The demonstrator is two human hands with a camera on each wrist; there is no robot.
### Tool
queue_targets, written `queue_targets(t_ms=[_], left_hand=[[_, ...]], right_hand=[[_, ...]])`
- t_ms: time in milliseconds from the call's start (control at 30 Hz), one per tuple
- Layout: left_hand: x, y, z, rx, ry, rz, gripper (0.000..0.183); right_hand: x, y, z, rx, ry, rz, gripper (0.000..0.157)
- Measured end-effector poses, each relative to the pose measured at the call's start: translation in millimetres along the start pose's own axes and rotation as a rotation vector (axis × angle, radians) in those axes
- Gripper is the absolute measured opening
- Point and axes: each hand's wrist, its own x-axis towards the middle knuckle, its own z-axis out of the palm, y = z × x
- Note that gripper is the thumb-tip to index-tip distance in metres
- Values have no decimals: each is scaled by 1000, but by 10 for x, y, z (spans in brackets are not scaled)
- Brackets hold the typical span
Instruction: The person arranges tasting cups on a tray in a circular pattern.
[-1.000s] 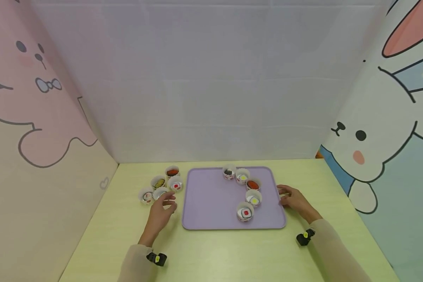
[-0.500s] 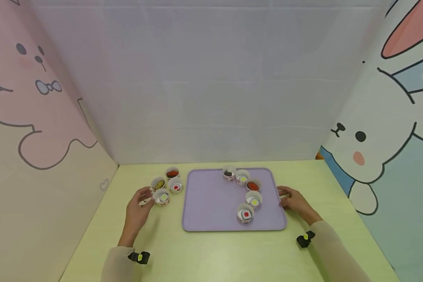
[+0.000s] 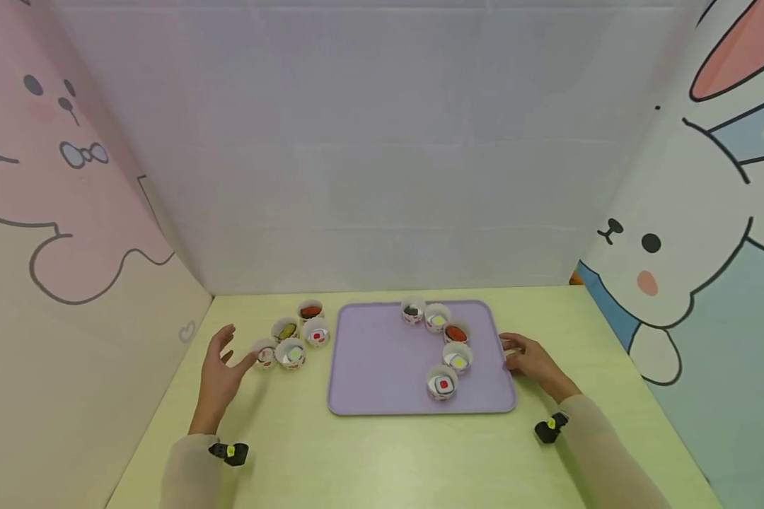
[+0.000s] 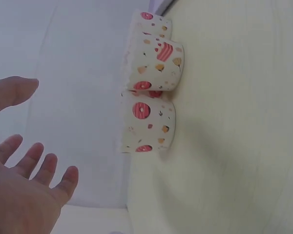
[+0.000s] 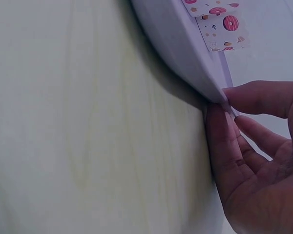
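My left hand (image 3: 219, 375) hovers at the left end of a cluster of paper baking cups, thumb and fingers spread around nothing. Closest to its thumb is a cup (image 3: 264, 355) with a pale sushi-like piece inside; the left wrist view shows the donut-printed side of a cup (image 4: 147, 122) apart from the fingers. At the purple tray's right edge, my right hand (image 3: 535, 364) pinches the rim of the tray (image 3: 375, 367) between thumb and fingers, as the right wrist view shows. Several filled cups stand on the tray, among them one with a red-centred roll (image 3: 442, 384).
Beside the left cup are others: one with a yellow-centred piece (image 3: 291, 354), one with a green-yellow filling (image 3: 286, 330), one with red filling (image 3: 310, 311) and one with a red-centred roll (image 3: 316, 333). A white curtain (image 3: 382, 177) stands behind the pale table (image 3: 382, 459).
My left hand has moved left across the cups, from beside the yellow-centred one to the cluster's left side, its fingers spreading. The right hand stays at the tray's edge. The cups stand where they were.
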Motion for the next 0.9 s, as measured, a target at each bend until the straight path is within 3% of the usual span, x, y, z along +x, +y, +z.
queue_targets(t_ms=[200,433,633,900], left_hand=[[111,-195,-40,2,-115,-64,96],[156,-430,20,28,-221,-132,106],[202,-492,94,93,-275,-155,99],[244,-544,165,71,-322,-218,95]], right_hand=[[-7,-16,-12,-10,-10,-5,72],[0,-4,-9,-1,-3,0,72],[-6,22,1,-7,9,2,72],[-4,-3,4,-6,20,0,70]])
